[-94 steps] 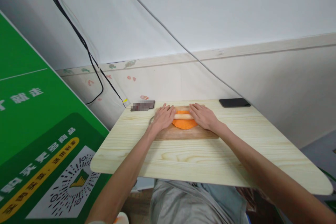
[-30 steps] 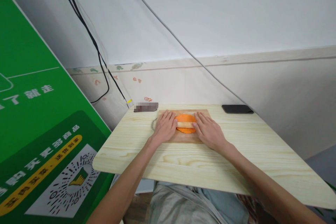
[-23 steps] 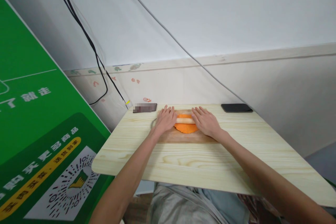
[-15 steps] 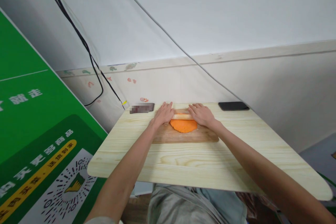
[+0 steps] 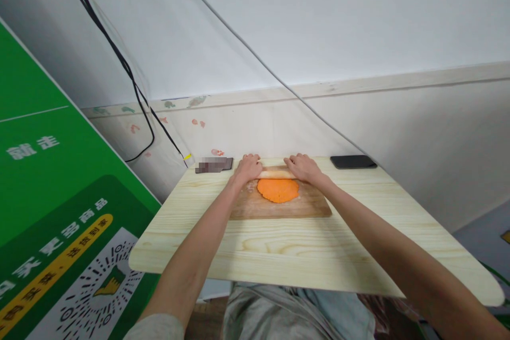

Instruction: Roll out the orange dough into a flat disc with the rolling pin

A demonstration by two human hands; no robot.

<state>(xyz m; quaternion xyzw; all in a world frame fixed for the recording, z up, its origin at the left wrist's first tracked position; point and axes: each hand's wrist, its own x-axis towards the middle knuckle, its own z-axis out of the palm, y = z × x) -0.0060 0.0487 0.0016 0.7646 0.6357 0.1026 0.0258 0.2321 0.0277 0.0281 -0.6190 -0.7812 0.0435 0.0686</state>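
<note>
A pale wooden rolling pin [image 5: 276,175] lies crosswise at the far edge of a flat orange sheet of dough [image 5: 278,191]. My left hand [image 5: 248,167] is closed over the pin's left end, and my right hand [image 5: 305,167] is closed over its right end. Both sets of fingers curl down on the far side, so the pin's ends are hidden. Under the dough is a brown wooden board [image 5: 287,212], with whitish marks that look like flour near the dough. The dough is roughly oval with a slightly ragged rim.
The board rests on a pale wood-grain table [image 5: 279,247] against a white wall [image 5: 358,21]. A phone [image 5: 353,162] lies at the back right; a partly blurred dark flat object [image 5: 214,164] lies back left. Cables [image 5: 119,56] hang along the wall. A green printed panel [image 5: 48,170] stands at left.
The rolling pin has moved slightly away from me, off the dough's far part, so more of the dough shows. My fingers, flatter before, are now more curled over the pin.
</note>
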